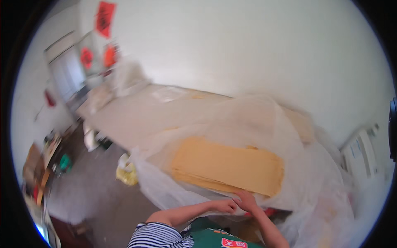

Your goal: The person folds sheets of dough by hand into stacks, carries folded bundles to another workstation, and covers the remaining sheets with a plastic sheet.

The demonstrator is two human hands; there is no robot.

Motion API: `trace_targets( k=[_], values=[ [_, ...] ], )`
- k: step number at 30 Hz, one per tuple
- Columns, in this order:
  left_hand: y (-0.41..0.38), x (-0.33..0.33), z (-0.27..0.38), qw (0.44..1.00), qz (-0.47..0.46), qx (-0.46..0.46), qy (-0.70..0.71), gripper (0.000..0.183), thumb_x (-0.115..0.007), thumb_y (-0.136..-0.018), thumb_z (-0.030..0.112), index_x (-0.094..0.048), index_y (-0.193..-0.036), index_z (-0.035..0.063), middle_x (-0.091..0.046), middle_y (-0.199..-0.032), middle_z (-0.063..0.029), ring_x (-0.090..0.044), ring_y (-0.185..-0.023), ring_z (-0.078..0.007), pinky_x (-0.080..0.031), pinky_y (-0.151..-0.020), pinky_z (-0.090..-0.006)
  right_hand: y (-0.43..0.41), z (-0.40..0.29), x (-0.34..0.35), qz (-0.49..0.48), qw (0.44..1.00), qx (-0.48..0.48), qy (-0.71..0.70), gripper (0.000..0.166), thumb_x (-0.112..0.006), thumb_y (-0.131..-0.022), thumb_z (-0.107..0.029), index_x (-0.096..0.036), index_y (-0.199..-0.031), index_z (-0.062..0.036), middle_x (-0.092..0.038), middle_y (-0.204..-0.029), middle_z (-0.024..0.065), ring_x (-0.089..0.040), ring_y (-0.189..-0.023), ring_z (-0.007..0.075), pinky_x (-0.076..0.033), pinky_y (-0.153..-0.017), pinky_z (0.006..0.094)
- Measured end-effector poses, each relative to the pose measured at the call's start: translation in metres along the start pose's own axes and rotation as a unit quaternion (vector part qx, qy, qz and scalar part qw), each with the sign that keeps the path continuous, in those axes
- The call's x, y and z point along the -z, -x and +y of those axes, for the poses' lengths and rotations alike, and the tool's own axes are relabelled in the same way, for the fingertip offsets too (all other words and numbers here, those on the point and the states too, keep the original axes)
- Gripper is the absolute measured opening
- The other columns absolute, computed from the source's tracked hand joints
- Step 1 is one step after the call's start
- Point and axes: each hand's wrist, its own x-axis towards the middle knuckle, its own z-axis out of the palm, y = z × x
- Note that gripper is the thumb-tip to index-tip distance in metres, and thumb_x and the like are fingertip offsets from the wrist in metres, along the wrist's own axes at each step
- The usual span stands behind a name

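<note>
A stack of thin yellow-tan sheets (229, 164), with uneven edges, lies on translucent plastic sheeting (173, 195) over a long table (130, 114). My right hand (246, 201) is at the near edge of the stack, fingertips by its lowest layers; whether it grips a sheet is not clear. Just left of it and close to it, my left hand (225, 206) has its fingers curled, over the plastic along the table's near side. What, if anything, lies within those fingers is hidden.
A pale wall (248, 46) rises behind the table. Bundled clear plastic (128, 74) sits at its far left end. On the floor to the left stands a yellow and white bag (127, 173). Loose plastic hangs off the right side, near a white appliance (359, 155).
</note>
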Motion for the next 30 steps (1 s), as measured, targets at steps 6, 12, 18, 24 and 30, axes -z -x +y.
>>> trace_targets(
  k=[6,12,18,24,30],
  values=[
    [0.047,0.021,0.137,0.997,0.026,-0.037,-0.058,0.008,-0.055,-0.075,0.009,-0.052,-0.074,0.0010,-0.048,-0.065,-0.0106,-0.047,-0.060,-0.0215,-0.039,-0.058,-0.0351,0.000,0.086,0.039,-0.435,0.891,-0.077,0.106,0.072,-0.029,-0.091,-0.068,-0.068,-0.113,-0.0109,-0.066,-0.115,0.0146,-0.057,-0.113,0.0350,-0.042,-0.099,0.0416],
    [0.033,0.073,0.137,0.990,0.068,-0.111,-0.051,0.014,-0.056,-0.079,0.014,-0.051,-0.077,0.0008,-0.050,-0.070,-0.0115,-0.052,-0.068,-0.0261,-0.042,-0.063,-0.0376,0.055,0.189,0.165,-0.320,0.892,-0.071,0.310,0.061,-0.036,-0.091,-0.060,-0.073,-0.093,-0.0119,-0.069,-0.093,0.0145,-0.065,-0.093,0.0297,-0.043,-0.090,0.0454],
    [0.061,0.230,0.213,0.912,0.269,-0.035,-0.307,0.015,-0.060,-0.070,0.006,-0.055,-0.084,0.0080,-0.056,-0.078,-0.0098,-0.057,-0.069,-0.0314,-0.044,-0.058,-0.0401,0.001,0.077,0.290,-0.244,0.921,-0.067,0.295,0.047,-0.049,-0.089,-0.052,-0.068,-0.078,-0.0100,-0.065,-0.069,0.0126,-0.063,-0.067,0.0348,-0.047,-0.064,0.0472],
    [-0.020,0.353,0.225,0.748,0.279,-0.082,-0.597,0.018,-0.060,-0.074,0.002,-0.058,-0.088,0.0116,-0.052,-0.080,-0.0060,-0.056,-0.069,-0.0260,-0.045,-0.058,-0.0380,-0.047,0.126,0.336,-0.254,0.922,-0.126,0.262,0.034,-0.061,-0.084,-0.043,-0.063,-0.082,-0.0093,-0.065,-0.071,0.0152,-0.064,-0.071,0.0355,-0.049,-0.062,0.0476],
    [-0.188,0.425,0.098,0.706,0.264,-0.047,-0.656,0.027,-0.054,-0.082,0.006,-0.060,-0.107,0.0111,-0.060,-0.105,-0.0137,-0.059,-0.096,-0.0294,-0.047,-0.075,-0.0393,-0.141,0.315,0.284,-0.022,0.870,-0.240,0.430,0.025,-0.061,-0.087,-0.035,-0.059,-0.085,-0.0102,-0.065,-0.072,0.0124,-0.065,-0.070,0.0320,-0.049,-0.059,0.0471]
  ],
)
